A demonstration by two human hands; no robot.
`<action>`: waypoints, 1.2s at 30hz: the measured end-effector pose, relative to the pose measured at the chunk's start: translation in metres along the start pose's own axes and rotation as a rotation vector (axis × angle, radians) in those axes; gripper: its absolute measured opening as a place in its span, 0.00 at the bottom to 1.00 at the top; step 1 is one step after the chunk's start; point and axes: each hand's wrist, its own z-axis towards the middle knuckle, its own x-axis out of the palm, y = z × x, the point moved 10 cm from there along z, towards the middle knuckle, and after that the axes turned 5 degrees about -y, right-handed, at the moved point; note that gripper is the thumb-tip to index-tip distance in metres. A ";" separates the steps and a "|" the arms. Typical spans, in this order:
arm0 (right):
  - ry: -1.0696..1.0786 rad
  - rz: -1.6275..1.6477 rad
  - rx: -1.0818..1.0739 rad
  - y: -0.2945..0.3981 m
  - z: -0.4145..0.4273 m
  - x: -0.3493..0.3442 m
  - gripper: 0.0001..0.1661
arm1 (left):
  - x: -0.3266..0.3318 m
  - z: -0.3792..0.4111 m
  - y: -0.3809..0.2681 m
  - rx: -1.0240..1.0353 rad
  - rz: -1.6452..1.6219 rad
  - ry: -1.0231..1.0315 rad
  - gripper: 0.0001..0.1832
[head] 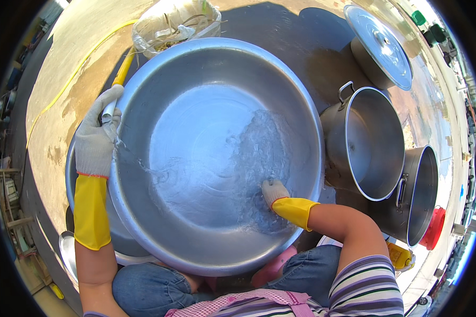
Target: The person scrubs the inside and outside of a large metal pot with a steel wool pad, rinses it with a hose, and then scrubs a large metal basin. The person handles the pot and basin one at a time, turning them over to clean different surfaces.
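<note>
A wide metal basin [190,222] lies in front of me, with shallow, rippling water in its bottom. My left hand [97,134], in a white knit glove over a yellow rubber glove, grips the white end of a yellow hose [123,69] at the basin's left rim. Water runs from that end into the basin. My right hand [275,192], gloved the same way, is down in the lower right of the basin, in disturbed water. Its fingers are partly hidden, and whether it holds anything cannot be told.
Two metal pots [375,138] [422,194] lie tilted at the right, and a lidded pot [369,65] stands beyond them. A plastic-lined container of plant scraps [158,27] is at the far side. Another metal basin [131,237] lies partly under the big one. The hose crosses the ground at left.
</note>
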 end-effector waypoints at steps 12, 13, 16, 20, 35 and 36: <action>0.631 -0.456 -1.323 0.012 -0.148 0.018 0.34 | 0.003 0.003 0.005 0.080 0.067 0.039 0.18; 0.523 -0.632 -1.156 -0.005 -0.102 0.001 0.35 | 0.006 0.005 0.005 0.094 0.031 0.065 0.18; -0.113 -0.961 -0.963 -0.003 -0.022 -0.097 0.37 | 0.007 0.008 0.010 0.098 -0.020 0.088 0.18; -0.001 -0.880 -0.894 -0.025 -0.073 -0.047 0.35 | 0.008 0.006 0.005 0.107 0.025 0.094 0.18; 0.264 -0.056 -1.038 0.097 -0.293 0.020 0.27 | 0.011 0.029 0.015 0.261 0.171 0.128 0.16; 0.292 -0.064 -1.012 0.115 -0.300 -0.007 0.26 | 0.007 0.031 0.008 0.306 0.177 0.100 0.14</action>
